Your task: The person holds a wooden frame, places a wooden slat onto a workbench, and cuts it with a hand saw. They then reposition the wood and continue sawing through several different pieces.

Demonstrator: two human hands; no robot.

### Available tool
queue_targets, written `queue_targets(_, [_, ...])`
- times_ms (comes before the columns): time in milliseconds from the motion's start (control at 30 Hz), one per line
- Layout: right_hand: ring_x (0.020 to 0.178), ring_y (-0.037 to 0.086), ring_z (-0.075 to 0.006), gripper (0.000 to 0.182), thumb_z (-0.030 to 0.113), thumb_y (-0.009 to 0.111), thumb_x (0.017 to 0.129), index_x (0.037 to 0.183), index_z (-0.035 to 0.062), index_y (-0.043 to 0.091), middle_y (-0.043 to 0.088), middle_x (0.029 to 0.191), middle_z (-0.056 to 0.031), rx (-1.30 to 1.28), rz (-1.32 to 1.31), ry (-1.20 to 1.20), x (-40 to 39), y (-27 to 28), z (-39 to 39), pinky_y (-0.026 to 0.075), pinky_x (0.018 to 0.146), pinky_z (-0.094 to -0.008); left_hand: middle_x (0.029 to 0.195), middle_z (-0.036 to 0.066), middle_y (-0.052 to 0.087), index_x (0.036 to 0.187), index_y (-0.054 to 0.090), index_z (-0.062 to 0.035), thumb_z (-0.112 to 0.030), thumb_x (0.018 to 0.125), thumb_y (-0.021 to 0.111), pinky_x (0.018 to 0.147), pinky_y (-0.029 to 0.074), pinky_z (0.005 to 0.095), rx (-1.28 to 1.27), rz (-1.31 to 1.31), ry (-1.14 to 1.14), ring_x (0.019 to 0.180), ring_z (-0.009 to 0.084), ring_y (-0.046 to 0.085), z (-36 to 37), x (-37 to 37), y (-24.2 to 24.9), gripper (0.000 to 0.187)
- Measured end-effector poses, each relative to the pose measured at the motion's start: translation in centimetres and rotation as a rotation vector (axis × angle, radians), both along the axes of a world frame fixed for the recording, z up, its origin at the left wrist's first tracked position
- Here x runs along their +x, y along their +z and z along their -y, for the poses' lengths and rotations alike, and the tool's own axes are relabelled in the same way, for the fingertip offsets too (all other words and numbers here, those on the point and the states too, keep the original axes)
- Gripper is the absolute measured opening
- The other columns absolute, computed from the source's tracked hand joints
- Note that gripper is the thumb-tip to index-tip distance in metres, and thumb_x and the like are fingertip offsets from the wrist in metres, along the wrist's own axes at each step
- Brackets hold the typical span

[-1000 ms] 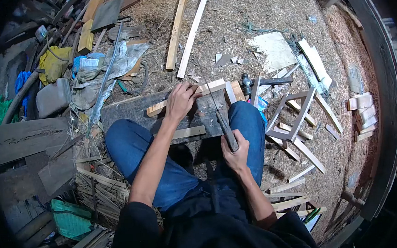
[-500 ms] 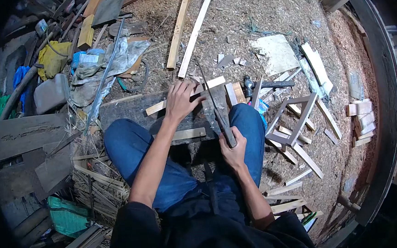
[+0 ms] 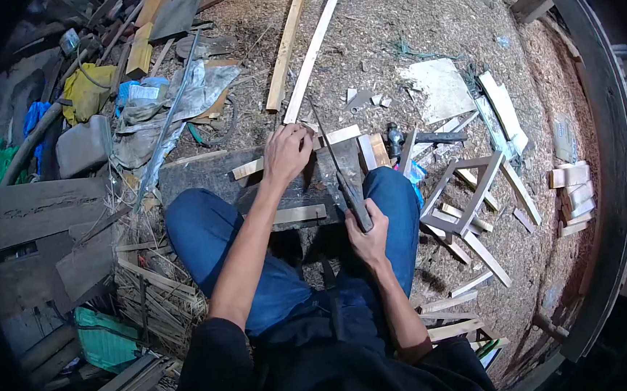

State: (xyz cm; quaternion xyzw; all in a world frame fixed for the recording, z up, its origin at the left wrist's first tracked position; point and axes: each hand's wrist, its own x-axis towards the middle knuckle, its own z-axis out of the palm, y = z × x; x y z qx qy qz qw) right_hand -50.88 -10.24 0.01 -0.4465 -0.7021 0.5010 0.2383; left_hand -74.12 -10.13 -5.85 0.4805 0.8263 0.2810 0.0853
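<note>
A pale wooden strip [image 3: 342,135] lies slantwise across a dark board [image 3: 196,176] in front of my knees. My left hand [image 3: 286,152] bears on the strip from above, fingers and thumb drawn together around it; the fingertips are partly hidden. In my right hand [image 3: 369,231] is a handsaw [image 3: 355,200], gripped by its dark handle. Its thin blade points away from me and crosses the strip just right of my left hand. A shorter wooden piece [image 3: 299,214] rests on the board's near edge.
Right of my knee lie a hammer [image 3: 433,138], a wooden frame [image 3: 477,195] and several loose sticks. Two long strips [image 3: 317,39] extend ahead over wood shavings. Small blocks [image 3: 574,195] are stacked at far right. A grey jerrycan [image 3: 85,147] stands left among scrap.
My left hand's fingers and thumb, spread before, have drawn together on the strip. The saw has stayed nearly in place in my right hand.
</note>
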Motion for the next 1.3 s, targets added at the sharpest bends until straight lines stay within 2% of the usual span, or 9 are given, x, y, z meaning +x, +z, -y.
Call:
queue_targets(67, [0.050,0.045,-0.0129,0.015,0.005,0.068,0.080,0.079,0.0004,0.053,0.048,0.058,-0.0125,0.000,-0.006,0.005,-0.1,-0.8,0.2,0.042,0.051,-0.0308,0.087,0.024,0.069,0.083,0.072,0.0001,-0.028,0.091,0.045,0.082,0.049,0.0482,-0.253,0.064,0.188,0.081,0.0401,0.067,-1.1,0.1,0.7,0.039])
queue_targets(167, [0.050,0.048,-0.0140,0.014,0.004,0.068,0.080,0.080,0.0005,0.054,0.050,0.059,-0.0136,-0.001,-0.007,-0.018,-0.1,-1.1,0.7,0.043,0.052,-0.0313,0.087,0.027,0.068,0.080,0.072,-0.0002,-0.032,0.089,0.046,0.081,0.051,0.0490,-0.458,0.114,0.237,0.084,0.0411,0.068,-2.6,0.0,-1.0,0.042])
queue_targets(333, [0.050,0.052,-0.0140,0.013,0.003,0.068,0.081,0.082,0.0009,0.055,0.051,0.059,-0.0137,0.014,-0.050,-0.058,-0.4,-1.1,1.4,0.044,0.052,-0.0313,0.094,0.029,0.067,0.090,0.070,0.0045,-0.033,0.090,0.044,0.083,0.050,0.0517,-0.555,0.234,0.222,0.090,0.0447,0.065,-3.6,0.0,-0.5,0.045])
queue_targets(667, [0.051,0.051,-0.0120,0.014,0.003,0.067,0.080,0.079,-0.0002,0.054,0.050,0.059,-0.0142,-0.057,-0.022,-0.079,0.5,-0.1,1.6,0.044,0.052,-0.0310,0.092,0.027,0.067,0.087,0.071,0.0022,-0.036,0.092,0.043,0.082,0.050,0.0503,-0.586,0.210,0.251,0.090,0.0441,0.065,-3.8,0.0,0.0,0.048])
queue_targets(767, [0.052,0.056,-0.0155,0.014,0.003,0.067,0.079,0.078,-0.0005,0.053,0.052,0.060,-0.0156,-0.009,-0.052,-0.110,-0.4,-0.4,1.2,0.045,0.053,-0.0315,0.088,0.027,0.068,0.083,0.073,0.0002,-0.033,0.088,0.045,0.078,0.053,0.0455,-0.550,0.106,0.221,0.087,0.0407,0.068,-3.6,0.3,-0.5,0.044])
queue_targets(867, [0.058,0.066,-0.0281,0.014,0.002,0.067,0.078,0.078,-0.0002,0.053,0.053,0.061,-0.0171,-0.011,-0.036,-0.092,-1.6,0.1,0.4,0.046,0.053,-0.0329,0.088,0.027,0.068,0.083,0.073,0.0003,-0.032,0.088,0.046,0.077,0.053,0.0451,-0.555,0.105,0.230,0.086,0.0407,0.068,-3.7,0.3,-0.3,0.042])
queue_targets(1033, [0.061,0.064,-0.0363,0.013,0.000,0.066,0.077,0.079,0.0000,0.053,0.054,0.062,-0.0183,-0.011,0.021,-0.061,1.7,1.2,2.3,0.047,0.051,-0.0342,0.086,0.027,0.067,0.083,0.072,0.0011,-0.032,0.088,0.046,0.077,0.052,0.0465,-0.542,0.119,0.274,0.084,0.0412,0.067,-4.2,0.2,-0.3,0.043])
queue_targets(1200, [0.056,0.057,-0.0407,0.015,0.003,0.065,0.078,0.080,0.0005,0.051,0.052,0.063,-0.0200,-0.047,-0.049,-0.088,-2.3,-0.4,-0.4,0.044,0.051,-0.0365,0.085,0.028,0.067,0.080,0.071,0.0024,-0.030,0.086,0.048,0.077,0.052,0.0465,-0.510,0.086,0.248,0.082,0.0427,0.067,-3.7,0.5,-0.4,0.041])
queue_targets(1300, [0.057,0.060,-0.0383,0.015,0.003,0.065,0.078,0.081,0.0005,0.050,0.055,0.065,-0.0193,-0.066,-0.050,-0.093,-2.1,-0.4,0.5,0.044,0.052,-0.0368,0.086,0.028,0.067,0.079,0.071,0.0030,-0.031,0.086,0.048,0.077,0.052,0.0467,-0.535,0.098,0.262,0.082,0.0426,0.067,-3.5,0.8,-0.4,0.042])
